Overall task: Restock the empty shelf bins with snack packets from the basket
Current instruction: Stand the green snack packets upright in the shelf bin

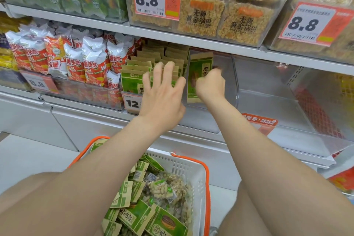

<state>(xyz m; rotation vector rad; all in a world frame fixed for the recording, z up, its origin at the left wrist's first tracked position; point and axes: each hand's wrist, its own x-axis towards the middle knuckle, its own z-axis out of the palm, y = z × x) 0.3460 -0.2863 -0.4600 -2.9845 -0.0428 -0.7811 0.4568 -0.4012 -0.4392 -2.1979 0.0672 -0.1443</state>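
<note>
At the far left, red and white snack bags [76, 59] are packed tight in their bin. Next to them a full row of green packets [138, 76] is seen. The left hand [162, 94] is held flat in front of this row, with its fingers spread wide and nothing gripped.

Just to the right, one green packet [199, 74] is stood up against the left wall of a clear bin [228, 86]. The right hand [209, 84] is curled up against this packet and seems to grip its edge. Further right, an empty bin [268, 105] is waiting to be filled.

Down low, between the arms, the basket [193, 166] is piled with more packets.

The lone packet could flop over when it is let go, because nothing is behind it to prop it up. The full row could also be knocked crooked if it is pushed by the spread fingers.
</note>
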